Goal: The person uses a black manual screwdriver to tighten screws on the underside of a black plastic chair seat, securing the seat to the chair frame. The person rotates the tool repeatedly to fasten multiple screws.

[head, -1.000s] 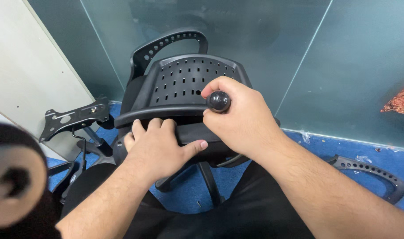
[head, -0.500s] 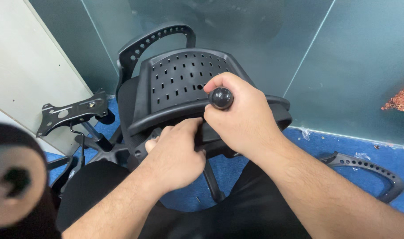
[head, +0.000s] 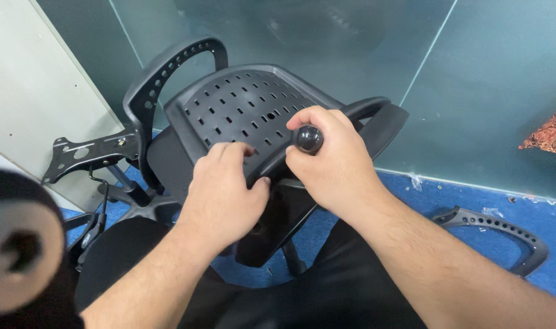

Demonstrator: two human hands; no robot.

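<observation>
Centre frame, over blue floor (head: 473, 201): black perforated chair shell (head: 241, 113), tilted, propped against the person's lap. Right hand (head: 333, 167) closed in a fist around a tool with a round black knob (head: 308, 138); only the knob shows above the thumb and forefinger, shaft and tip hidden inside the fist and behind the shell's edge, so the tool's kind cannot be told. Left hand (head: 226, 195) lies curled on the shell's near rim, fingertips bent over onto the perforated face, thumb against the edge beside the right hand; loosely closed on the rim, nothing else in it that can be seen. Underside of shell mostly hidden by both hands; a dark panel hangs below them, its join unclear. Curved perforated armrest (head: 168, 67) rises at the shell's left, lower end lost behind it. Metal bracket (head: 89, 155) left of that, partly behind chair base legs (head: 131, 204). Second armrest (head: 491, 228) lies loose on the floor at right, well apart. Blurred roll (head: 16, 256) at lower left, cut off by the frame. Reddish object (head: 549, 134) at right edge, cut off, kind unclear. Frosted glass wall (head: 485, 79) behind.
</observation>
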